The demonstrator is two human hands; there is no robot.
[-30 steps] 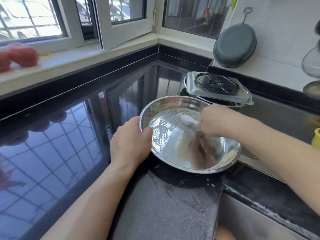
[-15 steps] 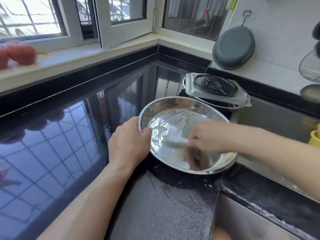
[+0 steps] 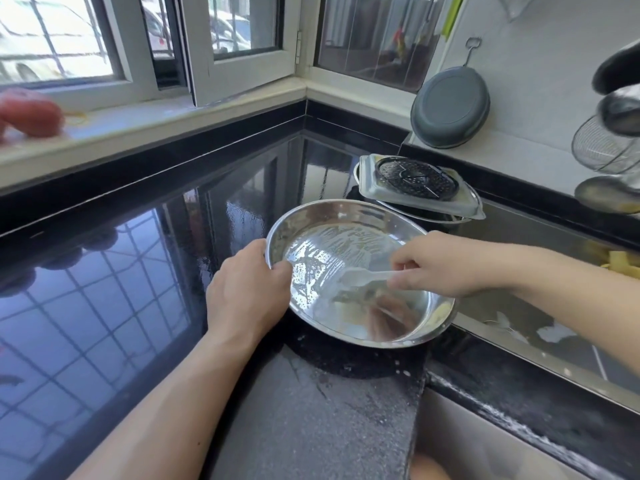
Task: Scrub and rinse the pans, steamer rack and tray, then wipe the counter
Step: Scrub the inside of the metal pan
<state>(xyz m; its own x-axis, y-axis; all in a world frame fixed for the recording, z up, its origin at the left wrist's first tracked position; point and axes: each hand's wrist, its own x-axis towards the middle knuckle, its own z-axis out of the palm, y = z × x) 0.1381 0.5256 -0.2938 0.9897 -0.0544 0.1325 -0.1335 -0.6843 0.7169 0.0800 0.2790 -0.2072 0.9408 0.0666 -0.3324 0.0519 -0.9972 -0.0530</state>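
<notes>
Left hand [image 3: 247,289] clamps the pan [image 3: 360,271] rim; right hand [image 3: 443,265] pinches a brush [image 3: 360,277] inside. Thin steel, soapy-slick, probably light; rim's the spot.

Glossy black counter [image 3: 145,289], wet — round steel pan [image 3: 346,216] on it; stacked dishes [image 3: 420,197] behind.

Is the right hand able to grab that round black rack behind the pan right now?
Probably not straight away. The right hand is closed around a white brush inside the pan. The rack lies uncovered in its tray just beyond, so nothing blocks the way.
</notes>
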